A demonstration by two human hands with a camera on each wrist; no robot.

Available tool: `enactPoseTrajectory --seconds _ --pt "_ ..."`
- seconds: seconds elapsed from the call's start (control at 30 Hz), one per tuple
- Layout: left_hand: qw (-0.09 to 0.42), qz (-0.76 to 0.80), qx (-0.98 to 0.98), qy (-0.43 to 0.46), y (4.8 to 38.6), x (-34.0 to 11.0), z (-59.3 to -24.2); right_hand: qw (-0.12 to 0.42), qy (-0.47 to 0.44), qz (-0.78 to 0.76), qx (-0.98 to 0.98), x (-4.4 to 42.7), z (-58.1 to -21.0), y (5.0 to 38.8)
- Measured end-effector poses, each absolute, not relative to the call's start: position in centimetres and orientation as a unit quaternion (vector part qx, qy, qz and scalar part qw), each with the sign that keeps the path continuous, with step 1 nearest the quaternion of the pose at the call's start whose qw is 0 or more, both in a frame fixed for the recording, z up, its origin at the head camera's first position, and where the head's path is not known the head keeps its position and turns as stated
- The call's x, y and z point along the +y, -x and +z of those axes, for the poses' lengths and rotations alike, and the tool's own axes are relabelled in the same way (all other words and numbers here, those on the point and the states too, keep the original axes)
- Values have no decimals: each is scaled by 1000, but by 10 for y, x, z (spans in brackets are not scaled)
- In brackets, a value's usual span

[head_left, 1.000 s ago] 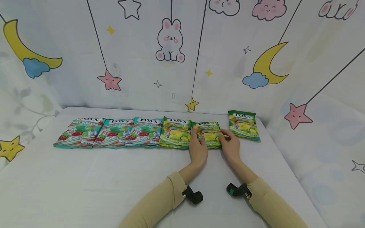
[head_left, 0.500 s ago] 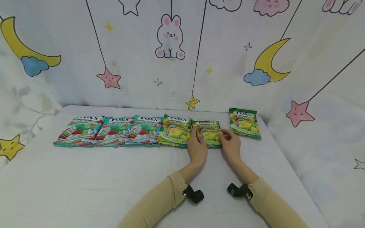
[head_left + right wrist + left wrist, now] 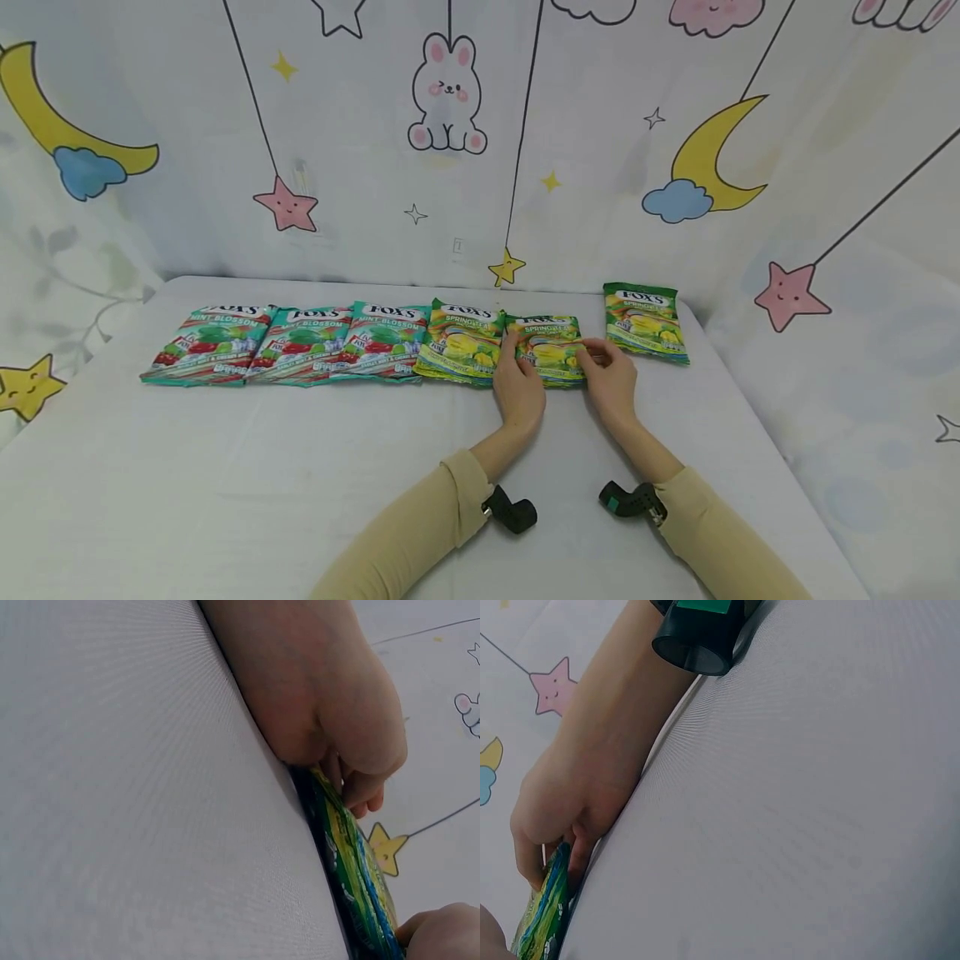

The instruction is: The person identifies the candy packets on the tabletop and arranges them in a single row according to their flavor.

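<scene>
A green-and-yellow candy bag [image 3: 551,350], marked Fox's Spring Tea, lies flat at the right end of a row on the white table. My left hand [image 3: 519,392] holds its left edge, with the thumb over the front. At the opposite edge my right hand [image 3: 611,383] pinches the bag between thumb and curled fingers. In the left wrist view the right hand [image 3: 574,810] shows at the bag's side; the right wrist view has the left hand [image 3: 322,705] on its other end. Another Spring Tea bag [image 3: 459,346] adjoins on the left, overlapping a teal neighbour.
Several teal Mint Blossom bags, one of them the leftmost bag [image 3: 213,346], continue the row leftward. A separate Spring Tea bag [image 3: 645,323] lies at the back right. The white table [image 3: 262,483] ends at a printed cloth backdrop [image 3: 360,167].
Both hands stay nearly still on the candy bag. The Spring Tea bag beside my left hand has shifted slightly left. The head view has tilted a little downward.
</scene>
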State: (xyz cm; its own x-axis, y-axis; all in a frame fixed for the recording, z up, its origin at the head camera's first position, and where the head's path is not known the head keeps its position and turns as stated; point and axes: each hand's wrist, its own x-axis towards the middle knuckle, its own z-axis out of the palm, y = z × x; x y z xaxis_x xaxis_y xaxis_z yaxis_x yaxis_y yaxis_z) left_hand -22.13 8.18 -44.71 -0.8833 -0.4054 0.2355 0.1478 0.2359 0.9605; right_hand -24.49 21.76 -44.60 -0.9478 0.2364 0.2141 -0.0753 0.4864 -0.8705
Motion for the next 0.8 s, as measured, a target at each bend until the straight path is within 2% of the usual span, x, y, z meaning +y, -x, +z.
enactPoseTrajectory --seconds 0.5,0.8 --pt "231 -610 -752 -95 220 83 -446 154 44 509 -846 217 -446 246" --pt "217 -620 -748 -96 220 82 -444 154 47 508 -846 218 -446 246"
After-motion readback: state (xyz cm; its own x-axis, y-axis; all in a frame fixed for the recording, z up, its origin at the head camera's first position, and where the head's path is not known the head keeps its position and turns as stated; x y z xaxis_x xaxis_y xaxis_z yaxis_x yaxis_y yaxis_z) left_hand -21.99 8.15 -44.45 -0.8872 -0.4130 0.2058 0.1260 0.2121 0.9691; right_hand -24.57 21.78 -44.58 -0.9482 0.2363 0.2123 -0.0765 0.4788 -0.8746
